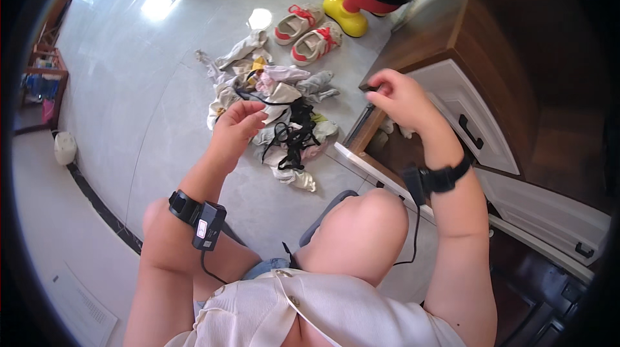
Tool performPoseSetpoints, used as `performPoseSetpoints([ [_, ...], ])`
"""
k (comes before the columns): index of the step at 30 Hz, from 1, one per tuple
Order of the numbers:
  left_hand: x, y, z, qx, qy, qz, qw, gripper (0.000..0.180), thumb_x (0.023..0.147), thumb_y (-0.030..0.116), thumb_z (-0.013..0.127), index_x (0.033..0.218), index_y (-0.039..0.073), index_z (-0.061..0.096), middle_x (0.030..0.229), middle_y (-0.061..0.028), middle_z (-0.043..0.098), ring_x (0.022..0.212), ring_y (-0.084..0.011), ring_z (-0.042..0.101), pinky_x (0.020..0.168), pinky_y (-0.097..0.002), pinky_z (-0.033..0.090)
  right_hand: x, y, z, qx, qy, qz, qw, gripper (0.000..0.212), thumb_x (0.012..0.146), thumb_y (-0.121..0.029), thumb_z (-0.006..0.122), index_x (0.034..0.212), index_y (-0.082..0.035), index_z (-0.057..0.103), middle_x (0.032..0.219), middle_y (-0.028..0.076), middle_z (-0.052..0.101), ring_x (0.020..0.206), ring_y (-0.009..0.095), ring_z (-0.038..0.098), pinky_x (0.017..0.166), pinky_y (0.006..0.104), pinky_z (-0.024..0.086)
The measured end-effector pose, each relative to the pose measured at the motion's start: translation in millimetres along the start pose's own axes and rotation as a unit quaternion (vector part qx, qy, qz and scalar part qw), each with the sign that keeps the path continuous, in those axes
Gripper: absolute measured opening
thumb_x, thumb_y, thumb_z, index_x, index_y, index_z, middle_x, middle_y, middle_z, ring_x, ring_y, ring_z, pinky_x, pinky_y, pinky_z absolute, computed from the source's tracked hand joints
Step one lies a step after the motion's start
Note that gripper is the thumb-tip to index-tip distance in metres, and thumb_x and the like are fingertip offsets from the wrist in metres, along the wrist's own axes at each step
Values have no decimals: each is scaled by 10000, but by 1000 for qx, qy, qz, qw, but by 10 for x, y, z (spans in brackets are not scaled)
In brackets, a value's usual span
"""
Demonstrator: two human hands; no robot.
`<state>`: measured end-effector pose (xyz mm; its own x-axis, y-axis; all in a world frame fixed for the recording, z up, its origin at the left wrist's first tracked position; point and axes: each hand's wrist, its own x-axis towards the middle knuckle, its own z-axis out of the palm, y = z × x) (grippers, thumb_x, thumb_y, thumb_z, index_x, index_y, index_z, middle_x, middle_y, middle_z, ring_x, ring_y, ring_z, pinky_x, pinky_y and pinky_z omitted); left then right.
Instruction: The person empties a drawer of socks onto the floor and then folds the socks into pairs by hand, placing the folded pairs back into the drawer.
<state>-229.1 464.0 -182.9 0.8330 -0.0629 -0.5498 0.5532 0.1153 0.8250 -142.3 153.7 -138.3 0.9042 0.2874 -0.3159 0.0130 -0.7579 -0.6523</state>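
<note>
My left hand (237,124) is pinched on a thin black strap (274,103) that runs down into a pile of small clothes (278,111) on the floor. The pile holds grey and white socks, a pink piece and a tangled black strappy garment (294,137). My right hand (400,96) is raised over the corner of an open wooden drawer (381,147), fingers curled; what it holds, if anything, is too small to see. Both wrists wear black bands with a small device.
A pair of white shoes with red laces (309,30) lies beyond the pile, beside a yellow and red toy figure (352,5). A dark wood cabinet (510,56) with white drawer fronts (465,121) stands at right. My bare knee (361,231) is below. A small white object (64,147) sits at the left.
</note>
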Motion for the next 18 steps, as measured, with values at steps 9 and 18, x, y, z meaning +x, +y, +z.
performPoseSetpoints([
  [9,-555,158,-455,-88,38,43,994,230,864,155,599,1071,59,574,952,-23,623,827,-86,559,756,-227,431,738,-44,2028,-334,-426,43,840,355,604,-130,787,952,-136,715,1010,116,664,976,291,622,836,374,503],
  [18,-989,190,-928,-109,51,82,989,249,855,160,608,1076,52,570,1013,-38,616,908,-93,540,798,-238,412,953,-654,1672,-61,-228,-105,966,216,667,-107,688,882,-90,682,847,101,664,787,204,630,721,313,503],
])
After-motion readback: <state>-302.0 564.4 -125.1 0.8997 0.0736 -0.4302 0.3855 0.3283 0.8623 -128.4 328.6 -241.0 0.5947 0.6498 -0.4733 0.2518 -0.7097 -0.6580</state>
